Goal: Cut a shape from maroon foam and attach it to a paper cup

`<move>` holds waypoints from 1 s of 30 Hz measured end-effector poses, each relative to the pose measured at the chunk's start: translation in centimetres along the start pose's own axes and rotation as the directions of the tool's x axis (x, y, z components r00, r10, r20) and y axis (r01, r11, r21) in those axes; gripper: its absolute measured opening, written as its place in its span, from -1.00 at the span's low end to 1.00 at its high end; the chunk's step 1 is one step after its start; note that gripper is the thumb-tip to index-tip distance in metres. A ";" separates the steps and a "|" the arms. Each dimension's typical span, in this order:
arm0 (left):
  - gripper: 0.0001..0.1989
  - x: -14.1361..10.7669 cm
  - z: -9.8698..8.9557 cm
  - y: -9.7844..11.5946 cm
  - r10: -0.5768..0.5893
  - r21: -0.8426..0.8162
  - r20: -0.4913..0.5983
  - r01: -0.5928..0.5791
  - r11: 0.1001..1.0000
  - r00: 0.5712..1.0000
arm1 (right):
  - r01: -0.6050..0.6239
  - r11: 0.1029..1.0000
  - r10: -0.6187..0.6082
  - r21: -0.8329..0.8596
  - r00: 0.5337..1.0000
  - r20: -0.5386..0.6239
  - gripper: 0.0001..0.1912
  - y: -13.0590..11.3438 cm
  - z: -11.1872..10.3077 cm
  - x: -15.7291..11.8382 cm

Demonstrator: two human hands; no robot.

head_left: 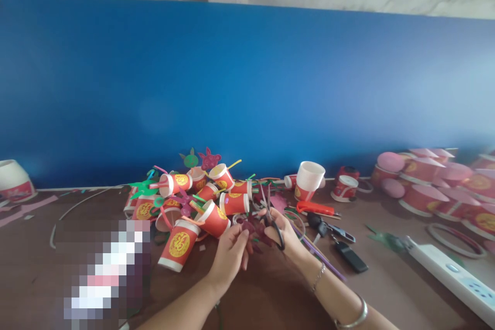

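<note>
My right hand [286,234] holds a pair of scissors [280,236] by the dark handles, with the blades spread and pointing up, away from me. Between the fingers of my left hand [230,252] is a dark red paper cutout [256,231], whose exact shape I cannot make out. Both hands are close together over the brown table [266,299]. Just beyond them lies a heap of red paper cups with white rims, the nearest being a tipped cup [179,245]. A purple-red animal-face cutout [210,159] and a green one [191,159] stick up behind the heap.
Right of my hands are a stack of white cups [310,178], an orange-red utility knife [315,209], keys with a black fob [350,256] and a white power strip [450,273]. Pink-topped cups [423,198] crowd the far right. A blue panel [247,87] stands behind the table.
</note>
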State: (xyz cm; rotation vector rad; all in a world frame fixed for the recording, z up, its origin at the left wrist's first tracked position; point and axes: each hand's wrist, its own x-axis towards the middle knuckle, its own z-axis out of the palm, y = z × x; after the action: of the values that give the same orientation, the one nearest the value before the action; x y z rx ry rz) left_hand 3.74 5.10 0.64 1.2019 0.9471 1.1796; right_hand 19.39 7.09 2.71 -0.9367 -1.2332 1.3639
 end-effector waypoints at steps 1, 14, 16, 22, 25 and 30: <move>-0.67 -0.1 0.0 0.2 0.008 -0.003 -0.041 -0.008 1.000 0.999 | 0.014 1.000 -0.014 0.003 1.000 -0.012 -0.67 0.1 -0.2 0.1; -0.68 0.2 0.0 0.5 0.004 -0.054 -0.133 -0.012 0.998 0.991 | 0.176 0.867 -0.262 -0.465 0.957 -0.127 -0.76 1.5 -0.4 0.1; -0.68 0.2 0.0 0.6 0.019 -0.070 -0.143 -0.029 0.997 0.990 | 0.194 0.906 -0.221 -0.377 0.975 -0.030 -0.76 1.1 0.2 -0.3; -0.68 0.1 -0.2 0.4 0.080 -0.066 -0.164 -0.092 0.994 0.983 | 0.050 0.967 0.034 -0.251 0.947 0.319 -0.69 0.0 2.1 -1.4; -0.67 0.2 -0.4 0.2 0.074 -0.087 -0.168 -0.089 0.992 0.983 | 0.012 0.966 0.081 -0.259 0.935 0.345 -0.66 0.1 2.5 -1.6; -0.64 0.1 -0.3 0.3 0.032 -0.134 -0.129 -0.049 0.990 0.991 | -0.034 0.957 0.123 -0.289 0.947 0.297 -0.65 0.5 2.8 -1.6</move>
State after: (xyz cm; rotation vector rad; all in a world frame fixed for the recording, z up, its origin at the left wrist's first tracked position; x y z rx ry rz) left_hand 3.45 5.28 0.95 1.0512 0.9231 1.3441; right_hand 16.84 5.05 2.62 -0.9979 -1.6805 1.4653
